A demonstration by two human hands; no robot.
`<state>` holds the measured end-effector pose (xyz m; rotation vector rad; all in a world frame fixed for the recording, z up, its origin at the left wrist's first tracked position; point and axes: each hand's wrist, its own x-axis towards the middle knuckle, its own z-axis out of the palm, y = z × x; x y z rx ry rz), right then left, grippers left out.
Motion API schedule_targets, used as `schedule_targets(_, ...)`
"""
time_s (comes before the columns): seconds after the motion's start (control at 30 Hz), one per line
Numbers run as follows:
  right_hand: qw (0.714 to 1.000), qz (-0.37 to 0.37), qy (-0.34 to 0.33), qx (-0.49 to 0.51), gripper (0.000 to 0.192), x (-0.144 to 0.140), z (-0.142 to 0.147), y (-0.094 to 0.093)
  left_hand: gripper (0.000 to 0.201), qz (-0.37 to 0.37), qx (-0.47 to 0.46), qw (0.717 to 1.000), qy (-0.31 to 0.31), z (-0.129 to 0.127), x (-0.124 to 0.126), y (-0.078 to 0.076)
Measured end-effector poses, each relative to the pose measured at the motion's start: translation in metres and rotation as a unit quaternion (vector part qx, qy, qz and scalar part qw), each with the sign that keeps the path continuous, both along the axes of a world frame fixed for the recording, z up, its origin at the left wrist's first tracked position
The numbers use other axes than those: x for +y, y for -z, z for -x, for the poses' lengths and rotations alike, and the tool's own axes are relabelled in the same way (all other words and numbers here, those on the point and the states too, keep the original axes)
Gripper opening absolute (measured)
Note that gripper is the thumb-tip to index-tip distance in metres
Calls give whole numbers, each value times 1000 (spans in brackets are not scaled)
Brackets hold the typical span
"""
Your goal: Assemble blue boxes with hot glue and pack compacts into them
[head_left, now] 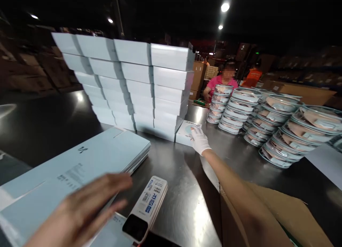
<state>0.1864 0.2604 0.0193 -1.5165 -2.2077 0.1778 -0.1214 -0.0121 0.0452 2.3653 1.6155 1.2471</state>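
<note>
Your gloved right hand (199, 140) lies open and flat on the small white box (187, 132), which looks light and stiff, so pinch its side edges, while your bare left hand (88, 207) hangs open over the flat blue cartons (80, 165), holding nothing.

A warehouse packing floor: a steel worktable (184, 190) carries a wall of identical pale boxes (139, 83) and stacks of round lidded trays (278, 125), cardboard cartons (199, 74) pile up behind, and another worker (223, 83) sits under ceiling spotlights (225, 7).
</note>
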Motion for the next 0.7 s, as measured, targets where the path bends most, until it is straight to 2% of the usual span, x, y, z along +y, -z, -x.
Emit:
schedule_targets(0.07, 999, 1, 21, 46, 44, -28, 0, -25, 51, -35, 71, 987, -142, 42, 17, -9)
schedule_targets(0.1, 997, 8, 16, 69, 42, -46, 0, -37, 64, -2, 113, 971, -212, 62, 28, -11)
schedule_targets(0.13, 996, 17, 2, 90, 41, -68, -1, -48, 75, 11, 124, 960, -253, 78, 39, -12)
schedule_targets(0.23, 987, 30, -66, 140, 38, -141, -5, -69, 78, 44, 129, 937, -322, 107, 64, -7)
schedule_targets(0.33, 979, 16, -117, 167, 32, -208, -16, -69, 64, 41, 130, 922, -363, 114, 75, -5)
schedule_targets(0.4, 978, -67, -117, 157, 28, -241, -25, -61, 57, 18, 132, 909, -395, 112, 73, -14)
schedule_targets(0.47, 965, -229, -68, 105, 25, -266, -33, -53, 55, -13, 134, 899, -416, 102, 61, -29)
schedule_targets(0.5, 945, -318, -31, 66, 23, -278, -36, -50, 56, -29, 135, 897, -419, 92, 51, -37)
schedule_targets(0.53, 920, -391, 2, 26, 22, -289, -38, -48, 57, -49, 137, 902, -405, 78, 39, -43)
schedule_targets(0.6, 877, -478, 42, -14, 21, -309, -37, -46, 60, -99, 142, 921, -349, 42, 11, -50)
schedule_targets(0.63, 870, -491, 51, -12, 26, -317, -35, -46, 55, -159, 137, 947, -244, 21, -4, -51)
schedule_targets(0.67, 871, -488, 53, 2, 31, -324, -34, -45, 45, -214, 123, 961, -124, 0, -18, -49)
schedule_targets(0.7, 880, -470, 58, 26, 36, -329, -34, -44, 32, -211, 103, 972, -23, -18, -29, -47)
